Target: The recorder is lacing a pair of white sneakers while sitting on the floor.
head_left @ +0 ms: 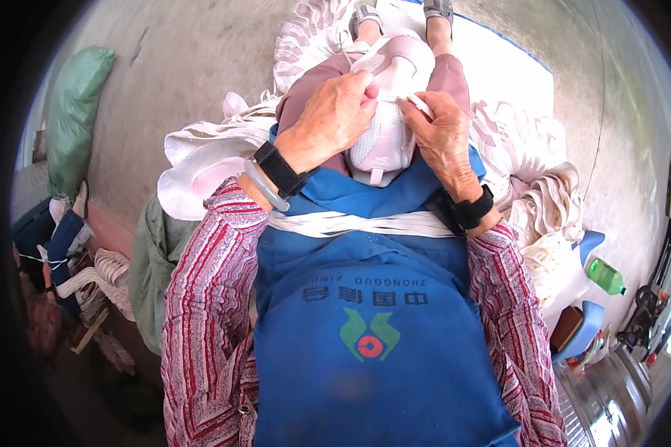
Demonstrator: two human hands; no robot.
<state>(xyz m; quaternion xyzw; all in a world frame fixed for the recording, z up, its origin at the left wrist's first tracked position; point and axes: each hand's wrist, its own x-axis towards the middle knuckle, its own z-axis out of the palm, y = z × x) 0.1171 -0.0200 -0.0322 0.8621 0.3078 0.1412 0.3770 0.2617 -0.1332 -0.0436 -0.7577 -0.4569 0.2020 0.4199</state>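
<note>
A white and pale pink sneaker upper (pixel 384 138) lies between my knees, its heel end toward me. My left hand (pixel 334 112) is closed at the left edge of its opening, thumb and fingers pinched together; what they hold is hidden. On the other side, my right hand (pixel 441 132) pinches a slim white lace-like strip (pixel 423 104) between thumb and fingers, just above the upper. A bundle of white shoelaces (pixel 365 225) runs across my lap over the blue apron (pixel 365 283).
Overlapping white and pink uppers are piled at my left (pixel 201 160), with further stacks of uppers (pixel 522 141) on the right. A green sack (pixel 82 112) leans at the far left, above another person's blue trouser leg (pixel 65 238). On the right lies a green bottle (pixel 606 276) near a blue chair (pixel 585 328).
</note>
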